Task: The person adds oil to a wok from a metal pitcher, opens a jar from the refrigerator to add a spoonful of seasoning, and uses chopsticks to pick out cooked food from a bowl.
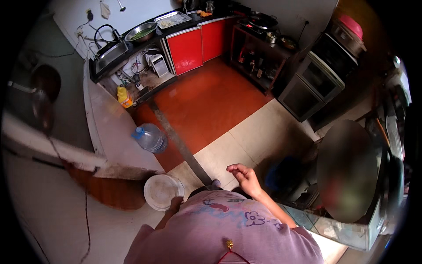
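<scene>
My right hand point(244, 180) is raised in front of my body over the pale floor tiles, its fingers bent and apart, with nothing seen in it. Low at my left side, my left hand point(175, 203) is in shadow beside a round white plastic bucket point(162, 191); whether it touches the bucket I cannot tell. Past the bucket, a large clear plastic water bottle with a blue cap point(151, 138) lies or leans against the low wall on the red floor.
Ahead runs a black counter with a sink point(111, 56), a metal basin point(141, 33) and a metal tray point(173, 20) above red cabinet doors point(185, 51). A stove point(258, 23) tops a dark stand. A cabinet point(311, 85) and a glass tank or case point(343, 231) are on the right.
</scene>
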`<state>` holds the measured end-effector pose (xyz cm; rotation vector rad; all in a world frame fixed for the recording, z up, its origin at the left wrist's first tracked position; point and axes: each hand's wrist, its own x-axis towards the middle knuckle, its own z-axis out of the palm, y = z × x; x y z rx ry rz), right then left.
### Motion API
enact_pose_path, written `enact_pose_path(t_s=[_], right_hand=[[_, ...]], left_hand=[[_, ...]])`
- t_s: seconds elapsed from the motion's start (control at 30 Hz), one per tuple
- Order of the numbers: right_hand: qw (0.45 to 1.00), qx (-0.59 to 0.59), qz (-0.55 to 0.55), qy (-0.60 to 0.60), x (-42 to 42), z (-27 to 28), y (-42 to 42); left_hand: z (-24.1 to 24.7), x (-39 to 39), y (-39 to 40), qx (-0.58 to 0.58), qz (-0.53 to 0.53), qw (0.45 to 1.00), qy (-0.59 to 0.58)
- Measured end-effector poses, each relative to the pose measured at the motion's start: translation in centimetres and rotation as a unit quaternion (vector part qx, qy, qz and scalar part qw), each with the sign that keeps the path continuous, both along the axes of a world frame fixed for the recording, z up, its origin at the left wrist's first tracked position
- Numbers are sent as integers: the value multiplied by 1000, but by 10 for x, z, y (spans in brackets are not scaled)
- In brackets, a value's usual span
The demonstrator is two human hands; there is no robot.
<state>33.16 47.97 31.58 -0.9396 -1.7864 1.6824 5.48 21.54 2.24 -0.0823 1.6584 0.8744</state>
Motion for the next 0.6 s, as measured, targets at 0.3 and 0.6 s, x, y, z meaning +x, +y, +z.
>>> enact_pose_path(t_s=[0.3, 0.6], right_hand=[[994, -18, -107, -9, -28, -25, 249], [996, 20, -79, -32, -109, 1, 500]], left_hand=[[25, -93, 369, 173, -66, 978, 96], [71, -119, 534, 169, 132, 977, 19]])
